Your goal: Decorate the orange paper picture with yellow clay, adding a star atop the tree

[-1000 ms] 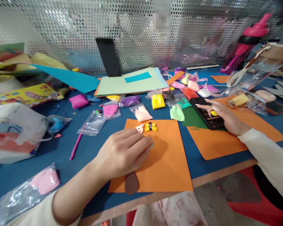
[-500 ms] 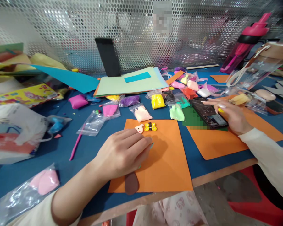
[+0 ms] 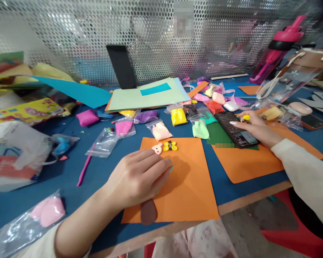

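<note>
My left hand (image 3: pixel 140 175) rests on an orange sheet of paper (image 3: pixel 191 193), fingers bent down and pressed together. A sliver of teal (image 3: pixel 172 167) shows at its fingertips; the rest is hidden under the hand. Just beyond the knuckles lie a small pale clay animal head (image 3: pixel 157 148) and a yellow-and-black clay bee or butterfly (image 3: pixel 170 145). A flat brown clay oval (image 3: pixel 148 212) is by the wrist at the paper's near edge. My right hand (image 3: pixel 258 129) is over a phone (image 3: pixel 235 130), pinching a small yellow clay piece (image 3: pixel 246 117), thumb across the screen.
Bagged clay, including yellow (image 3: pixel 179 116), light green (image 3: pixel 200 128) and pink (image 3: pixel 123 126), lies beyond the orange paper. A dark phone (image 3: pixel 121 66) leans on the perforated metal panel. Bottles (image 3: pixel 280 50) stand back right; a white bag (image 3: pixel 16 154) is at left, near a pink stick (image 3: pixel 86 165).
My right fingers have drawn back from the phone screen, leaving the thumb over it and the yellow piece more visible. My left hand stays almost still. The view has shifted slightly.
</note>
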Available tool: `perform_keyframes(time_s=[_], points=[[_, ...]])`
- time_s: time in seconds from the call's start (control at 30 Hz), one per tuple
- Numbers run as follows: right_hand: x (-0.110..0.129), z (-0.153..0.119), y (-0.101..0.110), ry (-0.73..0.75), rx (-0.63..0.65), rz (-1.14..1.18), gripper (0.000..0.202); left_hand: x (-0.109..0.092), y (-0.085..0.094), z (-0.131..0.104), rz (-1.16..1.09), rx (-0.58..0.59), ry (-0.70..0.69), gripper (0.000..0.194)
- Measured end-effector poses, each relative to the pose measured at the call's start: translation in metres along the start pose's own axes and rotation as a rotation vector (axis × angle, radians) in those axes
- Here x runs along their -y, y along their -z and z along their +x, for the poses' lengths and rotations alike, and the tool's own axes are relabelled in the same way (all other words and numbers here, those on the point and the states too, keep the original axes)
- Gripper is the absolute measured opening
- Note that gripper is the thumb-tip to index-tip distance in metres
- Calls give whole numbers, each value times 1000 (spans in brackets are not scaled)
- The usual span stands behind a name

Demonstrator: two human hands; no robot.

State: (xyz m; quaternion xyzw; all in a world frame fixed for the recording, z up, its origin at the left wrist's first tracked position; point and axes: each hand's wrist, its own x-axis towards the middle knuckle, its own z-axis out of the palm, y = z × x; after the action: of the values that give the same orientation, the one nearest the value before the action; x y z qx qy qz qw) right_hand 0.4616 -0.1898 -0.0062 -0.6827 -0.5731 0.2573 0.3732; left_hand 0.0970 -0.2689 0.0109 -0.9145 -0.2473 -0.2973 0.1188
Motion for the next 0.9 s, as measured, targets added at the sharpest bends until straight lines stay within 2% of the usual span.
perform_keyframes(time_s=[0.13, 0.43, 0.57, 0.7, 0.9], points=[[6, 3, -2, -49, 65, -64, 55, -1, 0, 2, -1, 2, -1, 4], [9, 14, -10, -48, -3, -136, 46, -2, 0, 2, -1, -13, -6, 5], [8, 12, -9, -57, 42, -119, 55, -3, 1, 2, -2, -4, -16, 5], [6, 13, -8, -36, 31, -124, 64, -3, 3, 2, -3, -9, -26, 7], [-1, 17, -5, 26, 17, 1, 38, -3, 3, 2, -1, 0, -16, 7]])
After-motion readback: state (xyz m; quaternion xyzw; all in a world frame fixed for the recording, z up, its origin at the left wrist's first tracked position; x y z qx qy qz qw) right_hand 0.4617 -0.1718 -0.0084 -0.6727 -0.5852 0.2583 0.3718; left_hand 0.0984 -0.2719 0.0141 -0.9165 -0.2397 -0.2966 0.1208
